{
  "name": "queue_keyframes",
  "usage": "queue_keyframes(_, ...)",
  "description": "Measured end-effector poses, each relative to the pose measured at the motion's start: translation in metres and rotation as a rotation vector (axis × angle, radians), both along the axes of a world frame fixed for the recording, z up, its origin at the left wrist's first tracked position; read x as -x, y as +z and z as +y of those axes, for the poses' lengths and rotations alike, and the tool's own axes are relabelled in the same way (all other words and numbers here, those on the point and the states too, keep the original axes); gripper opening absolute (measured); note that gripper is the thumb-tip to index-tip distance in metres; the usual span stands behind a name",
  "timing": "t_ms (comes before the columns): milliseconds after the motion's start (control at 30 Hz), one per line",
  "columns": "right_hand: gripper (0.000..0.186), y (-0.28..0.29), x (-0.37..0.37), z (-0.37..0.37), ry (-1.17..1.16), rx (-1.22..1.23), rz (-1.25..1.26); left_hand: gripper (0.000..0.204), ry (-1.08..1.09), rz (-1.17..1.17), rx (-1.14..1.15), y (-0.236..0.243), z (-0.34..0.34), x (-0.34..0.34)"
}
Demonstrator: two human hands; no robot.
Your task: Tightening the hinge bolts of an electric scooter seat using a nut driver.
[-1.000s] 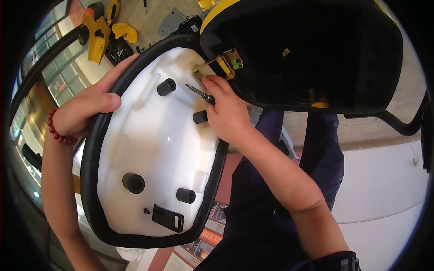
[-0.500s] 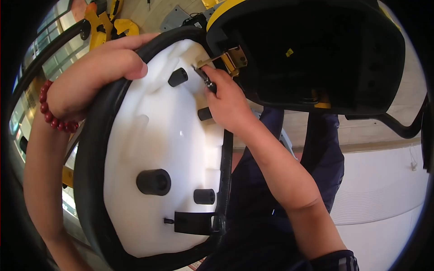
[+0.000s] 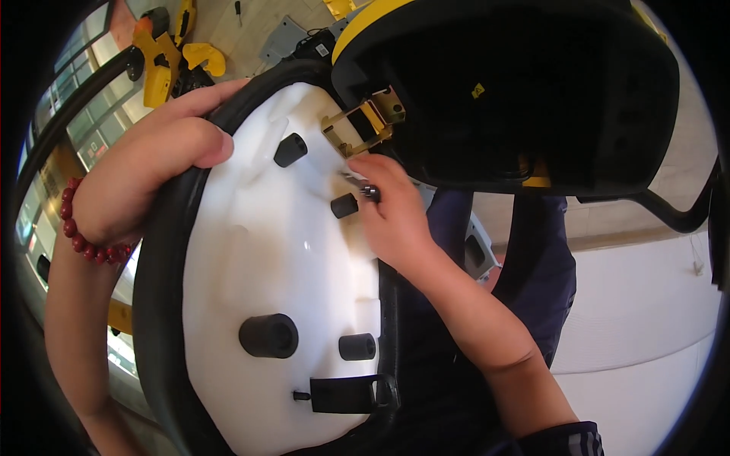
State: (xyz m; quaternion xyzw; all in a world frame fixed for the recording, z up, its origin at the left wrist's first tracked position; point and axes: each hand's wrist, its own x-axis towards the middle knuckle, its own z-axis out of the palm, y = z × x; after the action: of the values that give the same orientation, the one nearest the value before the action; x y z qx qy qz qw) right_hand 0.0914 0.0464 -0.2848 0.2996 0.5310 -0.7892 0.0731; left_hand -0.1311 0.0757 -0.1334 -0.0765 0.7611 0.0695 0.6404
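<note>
A white molded panel [image 3: 266,281] with a thick black rim carries several black cylinders [image 3: 268,334] and a black plate [image 3: 342,395]. My left hand [image 3: 167,152], with a red bead bracelet, grips the rim at the upper left. My right hand [image 3: 395,213] is closed on a small screwdriver [image 3: 369,193], just below a brass-coloured hinged bracket [image 3: 365,121]. That bracket joins the panel to a large black shell [image 3: 532,91] with yellow edging. The screwdriver's tip is partly hidden or blurred near my fingers.
Yellow parts [image 3: 160,76], grey parts [image 3: 281,38] and black items lie on the light floor beyond the panel. A glass window [image 3: 87,114] with dark frames is at the left. My dark-trousered legs [image 3: 540,258] are below, and a black tubular bar [image 3: 677,220] runs at the right.
The panel has tilted and shifted slightly. My left hand has moved along the rim. My right hand with the screwdriver rose toward the bracket, then came down below it, uncovering more of it.
</note>
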Motion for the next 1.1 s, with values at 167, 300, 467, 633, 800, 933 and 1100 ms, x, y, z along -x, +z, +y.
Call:
queue_keyframes(167, 0.028, 0.002, -0.018, 0.006, -0.200, 0.162, -0.243, 0.059, 0.130, -0.003, -0.100, -0.002, -0.004, 0.000)
queue_keyframes(300, 0.023, -0.007, -0.015, 0.007, -0.152, 0.339, -0.383, 0.067, 0.053, 0.054, -0.053, -0.001, -0.004, 0.000)
queue_keyframes(467, 0.024, 0.007, -0.017, 0.012, -0.297, 0.334, -0.374, 0.072, 0.048, -0.012, -0.025, -0.001, 0.002, 0.002)
queue_keyframes(633, 0.021, 0.003, -0.023, 0.019, -0.073, 0.138, -0.410, 0.066, 0.018, 0.030, -0.032, 0.000, -0.004, 0.003)
queue_keyframes(800, 0.019, 0.012, -0.026, 0.046, -0.130, 0.198, -0.455, 0.069, -0.005, -0.034, -0.052, 0.002, -0.015, 0.008)
queue_keyframes(933, 0.018, 0.020, -0.031, 0.068, -0.109, 0.157, -0.451, 0.068, 0.096, 0.006, -0.096, 0.009, -0.025, 0.004)
queue_keyframes(1100, 0.018, 0.031, -0.032, 0.090, -0.070, 0.233, -0.518, 0.069, 0.068, -0.005, -0.029, 0.009, -0.021, 0.005)
